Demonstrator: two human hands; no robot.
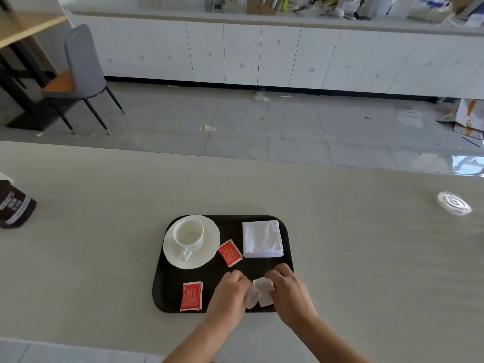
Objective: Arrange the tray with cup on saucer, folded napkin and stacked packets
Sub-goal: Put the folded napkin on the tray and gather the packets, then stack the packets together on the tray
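Note:
A black tray [167,284] lies on the pale counter in front of me. On its far left a white cup [189,233] stands on a white saucer [207,255]. A folded white napkin [262,238] lies at the far right. One red packet [230,253] lies between saucer and napkin, another red packet [191,296] at the near left. At the tray's near right my left hand [229,294] pinches a white packet [252,297], and my right hand [290,292] pinches a second white packet [265,290] beside it.
A dark brown cocoa pouch [14,205] stands at the counter's left edge. A clear plastic lid [453,203] lies at the far right. Beyond the counter are a tiled floor with litter, a grey chair [81,72] and white cabinets.

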